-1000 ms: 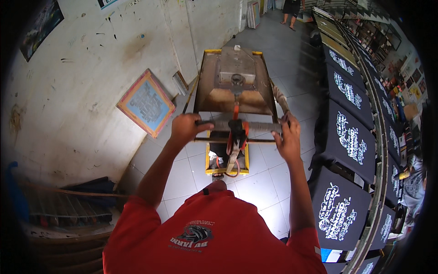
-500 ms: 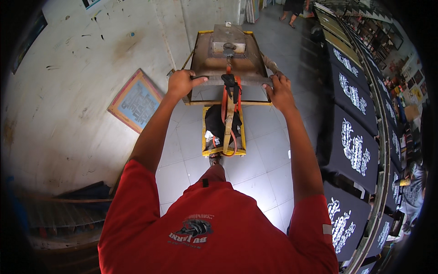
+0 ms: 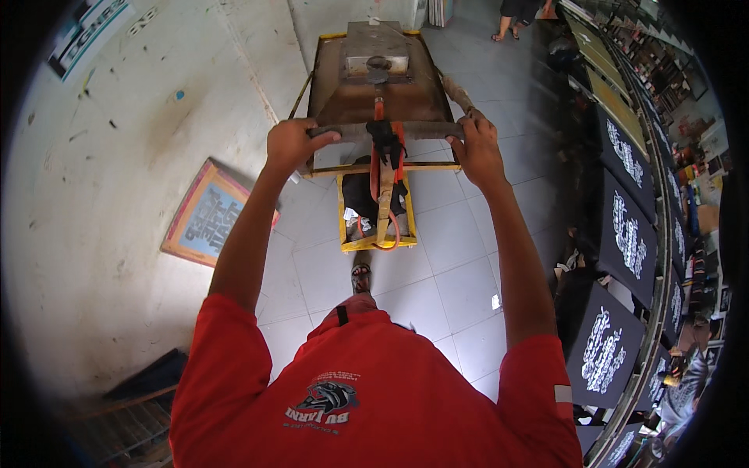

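Observation:
Both hands are closed on a horizontal grey handle bar point(image 3: 425, 131), one near each end. My left hand point(image 3: 292, 145) grips its left end, thumb along the bar; my right hand point(image 3: 478, 150) wraps the right end. The bar belongs to a standing metal machine with a wide, brownish, sloped hood point(image 3: 328, 93) topped by a metal box point(image 3: 378, 53). Black material and orange tubing point(image 3: 375, 183) hang at the bar's middle. Below is a yellow-edged base frame point(image 3: 342, 226) holding dark cloth point(image 3: 359, 195). My sandalled foot point(image 3: 360, 278) is just behind it.
A printing screen point(image 3: 209, 212) with a wooden frame leans against the stained wall point(image 3: 117, 210) at left. Along the right runs a long rack point(image 3: 654, 335) of dark fabric pieces point(image 3: 624, 234) with white prints. Another person's legs point(image 3: 515, 17) stand at the far end on the tiled floor point(image 3: 460, 226).
The printing screen and rack have shifted in view as I move along the floor with the machine. My grip stays the same. More of my foot shows behind the base.

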### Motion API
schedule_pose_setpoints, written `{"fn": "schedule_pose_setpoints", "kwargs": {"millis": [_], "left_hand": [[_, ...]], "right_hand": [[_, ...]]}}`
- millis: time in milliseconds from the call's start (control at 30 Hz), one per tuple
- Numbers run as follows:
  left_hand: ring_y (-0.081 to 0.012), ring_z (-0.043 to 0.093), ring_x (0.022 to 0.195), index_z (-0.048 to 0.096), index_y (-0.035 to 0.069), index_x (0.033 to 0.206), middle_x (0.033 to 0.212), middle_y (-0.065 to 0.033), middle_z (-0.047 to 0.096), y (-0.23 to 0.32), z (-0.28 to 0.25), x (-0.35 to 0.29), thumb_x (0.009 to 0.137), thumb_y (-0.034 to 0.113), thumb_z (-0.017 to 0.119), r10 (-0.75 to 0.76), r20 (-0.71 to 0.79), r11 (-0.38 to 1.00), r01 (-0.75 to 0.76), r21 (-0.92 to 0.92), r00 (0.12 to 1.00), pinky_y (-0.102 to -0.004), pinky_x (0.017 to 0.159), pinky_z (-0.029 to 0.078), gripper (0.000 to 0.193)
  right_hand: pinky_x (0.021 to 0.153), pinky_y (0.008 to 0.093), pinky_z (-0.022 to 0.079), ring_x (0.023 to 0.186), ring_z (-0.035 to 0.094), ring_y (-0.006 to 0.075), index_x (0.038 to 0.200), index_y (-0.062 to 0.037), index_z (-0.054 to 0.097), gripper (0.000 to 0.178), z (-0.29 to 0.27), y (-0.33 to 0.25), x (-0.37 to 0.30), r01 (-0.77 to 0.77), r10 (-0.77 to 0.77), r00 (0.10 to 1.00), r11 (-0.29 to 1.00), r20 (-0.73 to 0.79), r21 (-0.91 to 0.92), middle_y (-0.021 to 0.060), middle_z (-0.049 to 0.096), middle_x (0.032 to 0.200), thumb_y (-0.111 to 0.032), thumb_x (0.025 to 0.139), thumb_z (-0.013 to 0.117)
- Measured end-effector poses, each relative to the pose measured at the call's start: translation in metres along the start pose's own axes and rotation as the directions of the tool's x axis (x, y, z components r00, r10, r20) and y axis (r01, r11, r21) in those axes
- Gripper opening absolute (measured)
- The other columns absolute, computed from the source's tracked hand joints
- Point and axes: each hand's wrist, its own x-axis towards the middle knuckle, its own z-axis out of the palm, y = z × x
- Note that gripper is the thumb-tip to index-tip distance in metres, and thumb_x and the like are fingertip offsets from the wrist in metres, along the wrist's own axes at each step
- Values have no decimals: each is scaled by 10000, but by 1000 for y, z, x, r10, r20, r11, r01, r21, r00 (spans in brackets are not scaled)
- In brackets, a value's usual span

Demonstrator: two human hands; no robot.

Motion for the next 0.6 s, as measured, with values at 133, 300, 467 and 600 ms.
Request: {"fn": "schedule_pose_setpoints", "kwargs": {"millis": [133,300,467,600], "left_hand": [[-289,675,687,737,110,817,682,-84,678,-9,12,61,728,675,728,-84,69,996,80,47,994,-407,647,509,573],[-296,620,582,705,63,724,609,-128,625,-38,23,128,703,597,795,-94,-3,995,94,-44,996,-401,588,484,542],[-319,596,591,682,48,724,603,-145,597,-67,34,173,757,557,755,-23,-15,999,23,28,1000,-414,593,464,515],[-338,574,613,698,49,787,638,-166,588,-86,39,217,779,558,735,-32,54,999,31,23,998,-425,607,450,510]], "right_hand": [[1010,480,447,1232,465,404,1230,-30,578,461,34,26,62,-7,6,1000,1000,16,21,194,486,1339,-268,868,737],[1020,478,434,1211,494,404,1211,-38,597,448,67,44,125,52,-52,999,997,-4,56,202,511,1309,-278,861,740],[990,500,430,1179,516,400,1180,-58,610,431,102,55,167,104,-99,991,993,-92,51,200,533,1283,-296,847,747],[961,500,436,1161,523,392,1159,-72,616,409,129,65,202,108,-100,987,992,-123,57,191,554,1234,-310,851,740]]}}
